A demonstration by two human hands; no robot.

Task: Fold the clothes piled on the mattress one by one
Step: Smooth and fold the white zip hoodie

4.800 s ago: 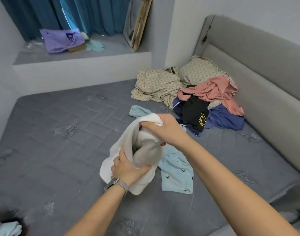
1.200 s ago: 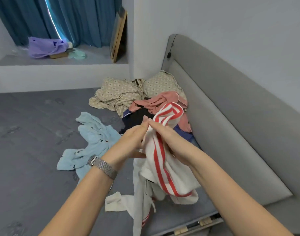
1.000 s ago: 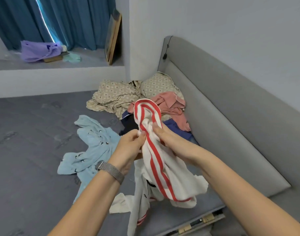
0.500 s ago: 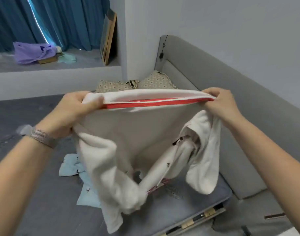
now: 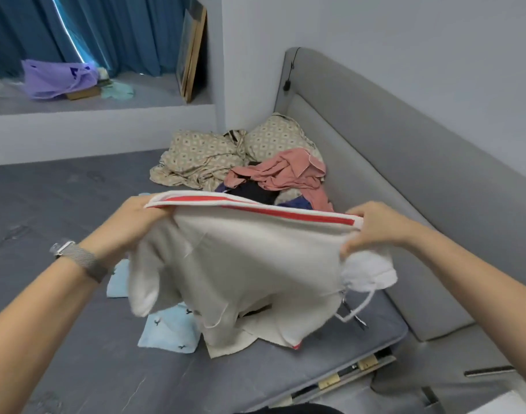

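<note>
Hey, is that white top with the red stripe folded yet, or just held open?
Not folded. Both hands, left and right, grip the white top by its striped edge, stretched wide, the rest hanging loose.

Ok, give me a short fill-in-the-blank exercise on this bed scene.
1. Both hands hold the white garment by the edge with the ____ stripe.
2. The watch is on the ____ wrist.
3. On the pile by the headboard, the top garment is ____.
4. The purple bag lies in front of the ____ curtain.

Missing words: red; left; pink; blue
</note>
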